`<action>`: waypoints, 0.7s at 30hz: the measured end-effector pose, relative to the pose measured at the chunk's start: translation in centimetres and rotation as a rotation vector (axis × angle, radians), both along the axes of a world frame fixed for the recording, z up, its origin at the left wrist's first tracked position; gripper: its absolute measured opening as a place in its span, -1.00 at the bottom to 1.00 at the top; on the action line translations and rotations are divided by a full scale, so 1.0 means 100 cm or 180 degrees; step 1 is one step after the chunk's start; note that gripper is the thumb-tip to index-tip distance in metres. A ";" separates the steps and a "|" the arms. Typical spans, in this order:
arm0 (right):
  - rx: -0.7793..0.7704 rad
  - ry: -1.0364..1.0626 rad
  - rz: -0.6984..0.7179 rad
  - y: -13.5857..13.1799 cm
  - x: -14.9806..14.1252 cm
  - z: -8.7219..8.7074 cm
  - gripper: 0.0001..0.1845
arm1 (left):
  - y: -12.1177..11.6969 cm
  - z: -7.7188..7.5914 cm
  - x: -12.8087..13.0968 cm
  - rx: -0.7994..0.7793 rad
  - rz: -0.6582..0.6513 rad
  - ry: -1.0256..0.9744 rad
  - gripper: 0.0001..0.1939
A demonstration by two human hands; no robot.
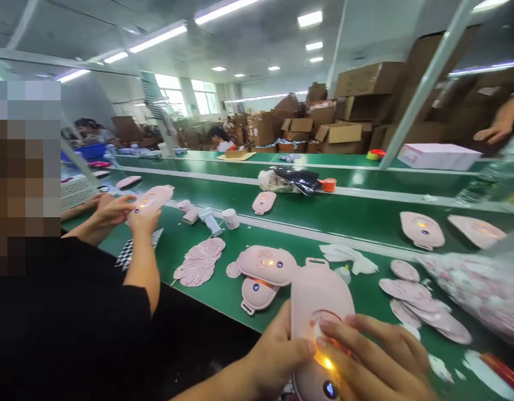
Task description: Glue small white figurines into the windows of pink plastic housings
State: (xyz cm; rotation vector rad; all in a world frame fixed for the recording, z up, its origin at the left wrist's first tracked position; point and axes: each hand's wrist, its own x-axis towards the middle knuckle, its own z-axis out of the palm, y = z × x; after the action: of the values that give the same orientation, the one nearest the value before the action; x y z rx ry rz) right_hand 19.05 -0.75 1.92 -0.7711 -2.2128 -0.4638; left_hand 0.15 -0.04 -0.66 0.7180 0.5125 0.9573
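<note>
My left hand (277, 348) grips the left side of a pink oval device (317, 295) held at the near edge of the green bench (240, 289). My right hand (373, 356) lies over the device's front, its fingers pressed on a glowing orange spot. Two more pink devices (265, 267) are stacked just beyond, one on top of the other. A pile of flat pink discs (424, 303) lies to the right of my hands.
A co-worker in black on my left holds a pink device (152, 199) with both hands; a second disc pile (200, 262) lies beside them. Pink devices (421, 229) ride the green conveyor (323, 209). Cardboard boxes (340, 131) stack behind. Another person's hand (493, 133) reaches in far right.
</note>
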 end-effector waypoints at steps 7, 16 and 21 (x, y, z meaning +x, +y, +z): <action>-0.0770 0.1183 -0.0078 -0.014 -0.014 0.006 -0.75 | -0.001 0.008 0.000 0.0063 -0.0242 -0.0035 -0.50; -0.1140 0.1060 -0.0385 -0.021 -0.002 0.009 -0.90 | 0.001 0.005 0.007 0.0157 -0.0224 0.0410 -0.49; -0.1140 0.1029 -0.0431 -0.021 0.003 0.007 -0.87 | 0.004 0.006 0.013 0.0088 -0.0203 0.0507 -0.46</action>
State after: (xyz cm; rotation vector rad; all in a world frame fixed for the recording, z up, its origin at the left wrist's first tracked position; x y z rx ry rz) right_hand 19.38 -2.87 2.67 -1.1048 -1.9666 0.0029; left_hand 1.46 0.35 -0.06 0.8352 0.6132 0.8531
